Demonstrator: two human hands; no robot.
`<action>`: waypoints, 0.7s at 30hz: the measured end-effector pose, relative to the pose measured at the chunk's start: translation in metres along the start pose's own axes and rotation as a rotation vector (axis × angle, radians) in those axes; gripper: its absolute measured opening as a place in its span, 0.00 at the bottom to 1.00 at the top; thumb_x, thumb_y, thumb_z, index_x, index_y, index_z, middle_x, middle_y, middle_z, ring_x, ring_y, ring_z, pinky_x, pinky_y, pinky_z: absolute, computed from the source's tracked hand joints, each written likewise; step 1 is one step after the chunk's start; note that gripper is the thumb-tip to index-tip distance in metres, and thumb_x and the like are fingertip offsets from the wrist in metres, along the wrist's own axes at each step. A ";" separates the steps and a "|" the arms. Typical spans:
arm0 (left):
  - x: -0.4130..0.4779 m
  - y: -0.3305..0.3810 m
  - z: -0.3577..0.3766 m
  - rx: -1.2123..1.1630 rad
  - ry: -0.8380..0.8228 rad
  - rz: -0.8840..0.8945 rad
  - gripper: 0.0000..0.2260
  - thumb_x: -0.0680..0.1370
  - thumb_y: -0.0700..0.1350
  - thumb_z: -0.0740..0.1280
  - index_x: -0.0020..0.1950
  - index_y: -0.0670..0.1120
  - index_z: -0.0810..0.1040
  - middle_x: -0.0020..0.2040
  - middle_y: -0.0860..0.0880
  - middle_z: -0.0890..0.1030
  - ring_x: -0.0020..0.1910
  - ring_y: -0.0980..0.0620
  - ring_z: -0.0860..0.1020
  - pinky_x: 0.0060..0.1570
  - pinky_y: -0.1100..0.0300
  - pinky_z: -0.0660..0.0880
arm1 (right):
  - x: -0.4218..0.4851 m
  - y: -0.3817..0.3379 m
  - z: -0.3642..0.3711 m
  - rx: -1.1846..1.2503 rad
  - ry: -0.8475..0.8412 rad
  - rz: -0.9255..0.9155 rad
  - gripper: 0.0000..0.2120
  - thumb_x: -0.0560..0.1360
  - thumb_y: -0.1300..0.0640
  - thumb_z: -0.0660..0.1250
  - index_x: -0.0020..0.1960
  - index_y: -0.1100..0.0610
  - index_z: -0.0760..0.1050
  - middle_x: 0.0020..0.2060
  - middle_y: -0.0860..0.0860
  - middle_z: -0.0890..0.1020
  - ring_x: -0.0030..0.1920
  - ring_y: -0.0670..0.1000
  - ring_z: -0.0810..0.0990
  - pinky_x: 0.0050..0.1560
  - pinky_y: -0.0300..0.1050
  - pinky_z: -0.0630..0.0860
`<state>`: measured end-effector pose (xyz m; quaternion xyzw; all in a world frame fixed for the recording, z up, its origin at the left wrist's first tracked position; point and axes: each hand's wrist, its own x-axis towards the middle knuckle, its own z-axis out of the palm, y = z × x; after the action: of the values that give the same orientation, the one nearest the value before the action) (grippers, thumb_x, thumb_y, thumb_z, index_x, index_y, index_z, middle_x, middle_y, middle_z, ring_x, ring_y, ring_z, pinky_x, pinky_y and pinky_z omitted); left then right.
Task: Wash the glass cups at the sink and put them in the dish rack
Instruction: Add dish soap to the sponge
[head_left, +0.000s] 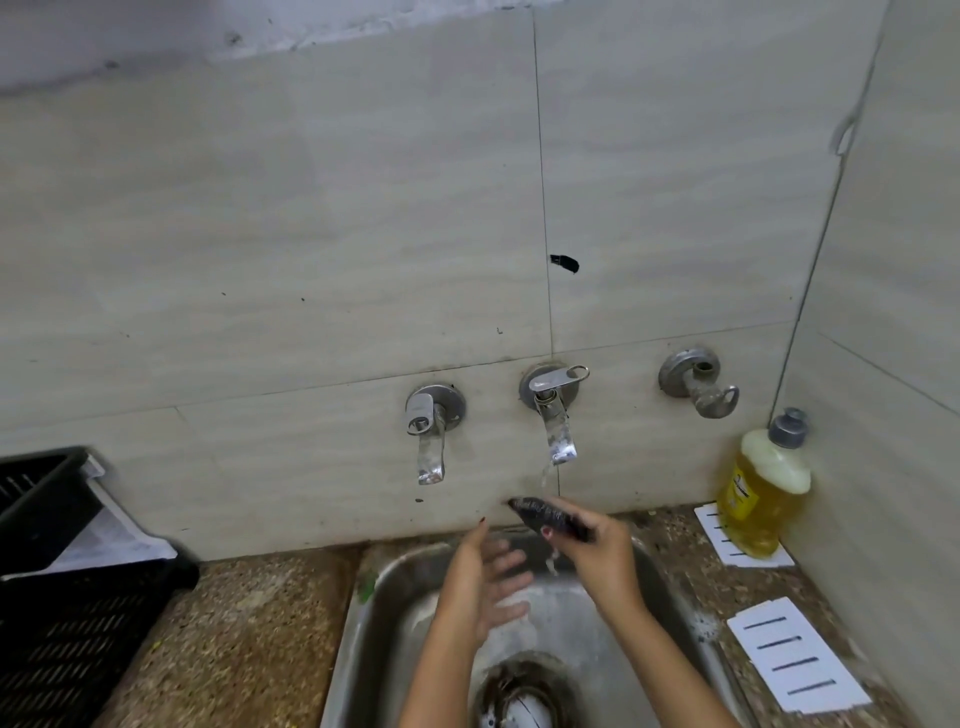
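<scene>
My right hand (597, 551) grips a dark scrub pad (545, 514) and holds it under the thin stream of water from the right tap (556, 415). My left hand (488, 577) hovers beside it over the steel sink (395, 587), fingers spread and blurred, holding nothing. At the left edge stands the black slatted dish rack (67, 592) on the speckled counter. At the sink's bottom, near the drain (519, 691), something rounded shows, too blurred to tell. No glass cup is clearly in view.
A second tap (431, 431) is left of the running one, and a wall valve (696, 379) is to the right. A yellow dish soap bottle (763, 493) stands in the right corner on a white slotted tray (722, 535); another white tray (795, 654) lies nearer.
</scene>
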<state>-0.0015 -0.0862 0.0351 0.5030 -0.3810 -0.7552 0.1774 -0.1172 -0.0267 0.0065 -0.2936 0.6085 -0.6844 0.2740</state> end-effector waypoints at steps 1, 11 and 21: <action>0.002 0.002 0.002 -0.041 -0.085 -0.067 0.25 0.79 0.60 0.53 0.58 0.41 0.74 0.53 0.42 0.79 0.48 0.43 0.78 0.44 0.52 0.73 | -0.001 0.000 -0.002 -0.038 -0.049 -0.056 0.26 0.66 0.78 0.67 0.46 0.47 0.81 0.45 0.41 0.83 0.47 0.38 0.81 0.51 0.31 0.76; 0.036 0.015 0.022 -0.460 -0.186 -0.033 0.11 0.79 0.36 0.58 0.59 0.34 0.72 0.42 0.35 0.81 0.39 0.39 0.80 0.31 0.50 0.80 | 0.006 0.003 -0.048 -0.590 -0.221 -0.366 0.27 0.66 0.69 0.59 0.57 0.45 0.77 0.61 0.37 0.72 0.68 0.41 0.65 0.69 0.37 0.61; 0.038 -0.014 0.037 0.059 0.084 0.219 0.13 0.78 0.35 0.61 0.62 0.42 0.77 0.57 0.41 0.80 0.55 0.42 0.78 0.59 0.45 0.74 | 0.031 -0.069 -0.064 -0.447 -0.032 -0.279 0.21 0.73 0.62 0.68 0.65 0.52 0.71 0.56 0.42 0.76 0.55 0.42 0.74 0.53 0.37 0.71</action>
<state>-0.0493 -0.0879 0.0083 0.4946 -0.4482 -0.6979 0.2597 -0.1868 0.0012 0.0714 -0.4390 0.6937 -0.5594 0.1150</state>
